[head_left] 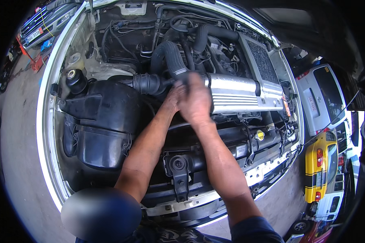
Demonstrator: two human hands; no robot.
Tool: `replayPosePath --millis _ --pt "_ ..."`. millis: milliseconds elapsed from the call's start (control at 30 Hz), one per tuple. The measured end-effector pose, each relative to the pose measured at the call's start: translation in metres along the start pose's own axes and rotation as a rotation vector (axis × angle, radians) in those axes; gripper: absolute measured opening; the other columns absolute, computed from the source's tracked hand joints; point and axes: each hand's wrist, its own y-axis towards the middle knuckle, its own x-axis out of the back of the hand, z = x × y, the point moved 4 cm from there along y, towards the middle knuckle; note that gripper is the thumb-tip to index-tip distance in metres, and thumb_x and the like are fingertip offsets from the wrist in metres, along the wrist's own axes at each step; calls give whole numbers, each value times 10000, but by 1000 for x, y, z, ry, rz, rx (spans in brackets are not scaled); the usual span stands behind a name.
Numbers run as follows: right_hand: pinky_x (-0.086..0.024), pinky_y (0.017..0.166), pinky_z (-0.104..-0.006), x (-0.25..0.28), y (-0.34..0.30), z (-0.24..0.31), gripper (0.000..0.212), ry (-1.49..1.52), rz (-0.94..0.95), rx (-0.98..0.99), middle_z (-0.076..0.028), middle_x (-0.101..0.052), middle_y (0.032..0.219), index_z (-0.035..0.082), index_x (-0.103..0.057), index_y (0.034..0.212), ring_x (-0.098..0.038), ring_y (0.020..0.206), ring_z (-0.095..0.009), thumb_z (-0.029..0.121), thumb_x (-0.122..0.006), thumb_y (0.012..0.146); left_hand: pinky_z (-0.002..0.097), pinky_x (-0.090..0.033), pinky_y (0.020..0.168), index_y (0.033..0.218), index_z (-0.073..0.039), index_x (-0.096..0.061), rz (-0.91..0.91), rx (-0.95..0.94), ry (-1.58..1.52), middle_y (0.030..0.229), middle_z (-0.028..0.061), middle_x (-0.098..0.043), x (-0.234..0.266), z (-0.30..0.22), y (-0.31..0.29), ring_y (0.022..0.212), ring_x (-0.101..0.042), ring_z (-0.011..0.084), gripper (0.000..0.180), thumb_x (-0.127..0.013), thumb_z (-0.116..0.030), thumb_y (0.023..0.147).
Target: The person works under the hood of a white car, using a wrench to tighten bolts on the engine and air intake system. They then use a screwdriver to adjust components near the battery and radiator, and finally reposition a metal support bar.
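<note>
Both my hands are together over the middle of an open engine bay, where a ribbed black hose [175, 62] curves down to a silver finned metal cover [235, 91]. My left hand [175, 96] is closed against the lower end of this hose, its fingertips partly hidden by the other hand. Right beside it, my right hand [196, 101] lies over the joint at the cover's left end. Motion smears its fingers, so their grip does not show. To the left, a corrugated black intake duct [146, 84] runs to a large black air-cleaner housing [105, 105].
A dark finned intercooler [261, 60] sits at the right of the bay. The radiator's yellow cap [259, 135] is near the front edge. A black-capped reservoir [76, 79] stands at the left. Outside are a yellow car [321, 168], a silver van [318, 97] and a red jack [35, 61].
</note>
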Motion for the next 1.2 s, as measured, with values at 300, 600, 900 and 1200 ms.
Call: replayPosePath --millis 300,600,900,1200 --pt "-510 788 -349 45 -7 -33 272 315 -311 -161 -163 -671 995 -52 -551 1186 -620 859 -183 167 -602 1033 345 -549 896 1135 -63 -655 10 18 13 1107 24 -705 -3 3 6 960 -653 145 257 -740 -90 894" --pt "-520 964 -490 -15 2 7 305 -156 238 117 -200 -661 1172 32 -623 1168 -648 1109 -402 193 -696 920 352 -558 849 1085 -61 -643 -27 -11 160 1059 45 -682 9 1 6 940 -651 171 158 -621 -152 958" --pt "-357 1026 -436 -26 -13 -11 252 -535 313 396 -54 -647 1130 122 -716 1099 -580 1130 -230 173 -668 857 371 -567 860 1075 -57 -644 -71 14 225 1047 67 -679 13 1 3 956 -661 197 185 -555 -196 991" --pt "-423 975 -491 -33 -26 -20 344 -655 267 276 -49 -609 1153 92 -635 1205 -576 1147 -224 167 -676 872 391 -577 871 1065 -53 -645 -95 17 305 1035 88 -676 25 0 -1 972 -671 223 247 -488 -239 1025"
